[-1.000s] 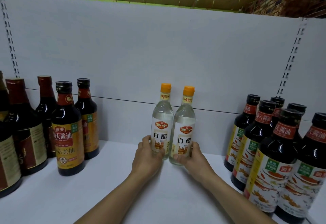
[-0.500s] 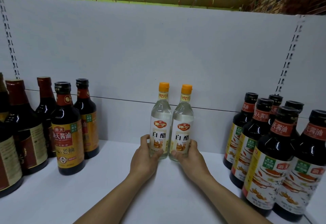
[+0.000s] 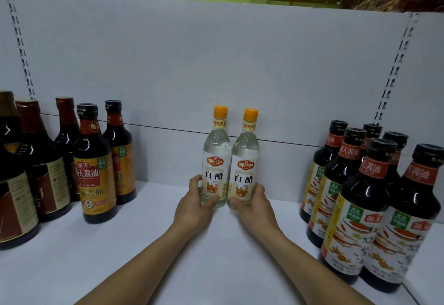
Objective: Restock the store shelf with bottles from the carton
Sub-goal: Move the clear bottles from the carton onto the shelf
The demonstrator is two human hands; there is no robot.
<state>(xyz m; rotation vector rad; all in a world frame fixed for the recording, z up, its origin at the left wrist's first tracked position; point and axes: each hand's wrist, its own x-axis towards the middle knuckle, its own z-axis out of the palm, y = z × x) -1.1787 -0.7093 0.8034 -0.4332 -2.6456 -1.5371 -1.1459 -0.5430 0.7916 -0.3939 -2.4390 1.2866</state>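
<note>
Your left hand (image 3: 194,208) grips the base of the left vinegar bottle (image 3: 216,150), fingers curled round it. Your right hand (image 3: 254,206) grips the right vinegar bottle (image 3: 247,153) the same way. Both bottles are clear with clear liquid, orange caps, and white labels with a red emblem and black characters. They're upright and side by side on the white shelf (image 3: 144,244), close to the middle of the back panel (image 3: 216,64). Dark sauce bottles (image 3: 95,165) stand toward the panel's left end, and a second dark group (image 3: 367,196) toward its right end.
</note>
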